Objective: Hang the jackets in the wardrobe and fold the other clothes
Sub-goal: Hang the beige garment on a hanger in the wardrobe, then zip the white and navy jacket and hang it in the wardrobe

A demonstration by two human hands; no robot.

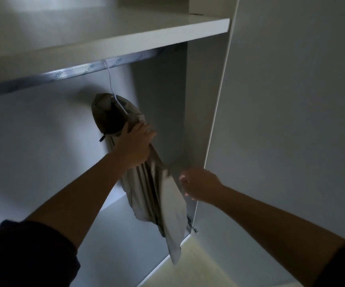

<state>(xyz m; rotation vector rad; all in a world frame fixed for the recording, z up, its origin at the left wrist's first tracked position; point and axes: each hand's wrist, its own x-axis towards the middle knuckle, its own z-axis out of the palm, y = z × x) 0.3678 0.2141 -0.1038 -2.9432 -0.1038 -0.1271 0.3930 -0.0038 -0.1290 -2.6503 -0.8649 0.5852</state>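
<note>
Dark sleeves (22,255) up close. Left hand (135,141) flat on grey jacket (144,191) hung by hanger (110,79) from rail (64,74). Right hand (200,186) loose beside it, holding nothing.

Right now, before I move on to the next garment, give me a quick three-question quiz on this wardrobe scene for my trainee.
1. True or false: the jacket lies folded on the shelf.
2. Which hand rests on the jacket's upper part, just below the hanger? A) left B) right C) neither
3. Fill in: the hanger's hook sits over the metal ____.

Key
1. False: it hangs from the hanger, below the shelf.
2. A: the left hand lies on the jacket.
3. rail
</note>
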